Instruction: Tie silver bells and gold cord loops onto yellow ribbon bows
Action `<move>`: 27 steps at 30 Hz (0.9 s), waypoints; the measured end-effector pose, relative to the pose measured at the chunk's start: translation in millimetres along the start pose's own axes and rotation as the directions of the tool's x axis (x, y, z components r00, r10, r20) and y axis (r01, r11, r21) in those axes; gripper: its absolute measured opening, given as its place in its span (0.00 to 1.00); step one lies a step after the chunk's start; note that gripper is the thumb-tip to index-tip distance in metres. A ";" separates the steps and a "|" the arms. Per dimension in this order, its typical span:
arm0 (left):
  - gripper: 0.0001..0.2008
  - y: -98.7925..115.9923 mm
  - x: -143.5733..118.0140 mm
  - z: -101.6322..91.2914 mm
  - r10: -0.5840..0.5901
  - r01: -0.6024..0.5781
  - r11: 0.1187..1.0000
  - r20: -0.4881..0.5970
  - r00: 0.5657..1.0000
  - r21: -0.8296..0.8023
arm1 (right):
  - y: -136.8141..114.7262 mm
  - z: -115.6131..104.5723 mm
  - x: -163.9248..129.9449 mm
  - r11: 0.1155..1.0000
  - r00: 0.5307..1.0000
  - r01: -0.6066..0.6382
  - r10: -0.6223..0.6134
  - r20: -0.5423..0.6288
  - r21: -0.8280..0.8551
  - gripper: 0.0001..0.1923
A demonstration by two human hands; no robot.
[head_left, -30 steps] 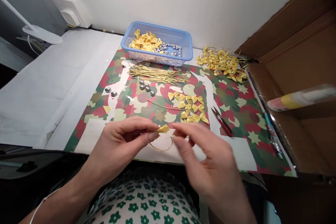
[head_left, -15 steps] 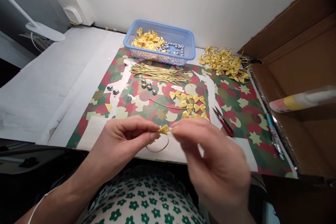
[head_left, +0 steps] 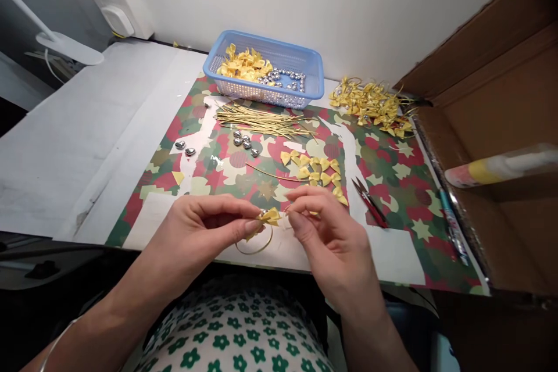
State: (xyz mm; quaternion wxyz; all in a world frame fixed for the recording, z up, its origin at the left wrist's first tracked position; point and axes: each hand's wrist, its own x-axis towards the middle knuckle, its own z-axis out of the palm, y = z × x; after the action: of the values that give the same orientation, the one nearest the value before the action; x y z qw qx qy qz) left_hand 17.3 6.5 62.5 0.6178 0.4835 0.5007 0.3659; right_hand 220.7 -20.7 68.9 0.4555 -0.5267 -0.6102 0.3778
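The left hand [head_left: 204, 232] is pinching a yellow bow [head_left: 270, 216] at its fingertips, the right hand [head_left: 331, 238] closing pinched fingers just right of it, gold loop [head_left: 255, 244] hanging below.

satin cloth bow [head_left: 271, 216], glossy gold cord loop [head_left: 254, 247], shiny metal beads [head_left: 244, 142], plastic mesh basket [head_left: 314, 72]

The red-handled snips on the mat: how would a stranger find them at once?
Start at the patterned mat under both hands. Right of the loose yellow bows, beyond the right hand, lie the snips. Nothing else there is a slim, dark, pointed tool with red handles.
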 end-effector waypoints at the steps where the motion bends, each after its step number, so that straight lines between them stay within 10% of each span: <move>1: 0.04 -0.4 -0.1 -0.4 -0.005 0.005 1.000 0.008 1.000 -0.009 | 3.4 1.4 -0.1 0.996 0.997 -0.063 0.060 0.058 0.064 0.08; 5: 0.04 -1.3 0.1 -1.3 -0.017 0.017 1.000 0.011 1.000 0.009 | 9.3 -1.2 0.4 0.968 0.947 -0.211 0.167 0.273 0.137 0.11; 13: 0.08 1.6 -5.5 9.6 0.080 -0.087 0.988 0.057 0.995 0.124 | -17.9 -7.6 28.5 0.992 0.980 -0.073 0.051 0.192 0.107 0.09; 17: 0.07 3.0 -5.2 9.8 0.062 -0.062 0.993 0.005 0.998 0.096 | -30.8 20.6 9.7 0.964 0.938 0.250 -0.216 0.273 -0.095 0.12; 20: 0.05 4.8 -4.2 7.1 -0.056 0.059 0.998 -0.091 0.994 0.028 | -31.1 38.3 -17.0 0.781 0.842 0.534 -0.456 0.288 -0.323 0.16; 27: 0.05 0.2 -3.6 8.2 -0.088 0.068 0.992 -0.194 0.977 -0.108 | -30.9 22.8 -37.0 0.841 0.909 0.345 -0.411 -0.076 -0.418 0.17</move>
State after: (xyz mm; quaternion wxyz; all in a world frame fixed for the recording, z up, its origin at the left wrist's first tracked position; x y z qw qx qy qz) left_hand 24.4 1.2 63.9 0.6024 0.3928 0.5593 0.4123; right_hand 190.8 -61.7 85.3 0.4537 -0.5055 -0.7264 0.1051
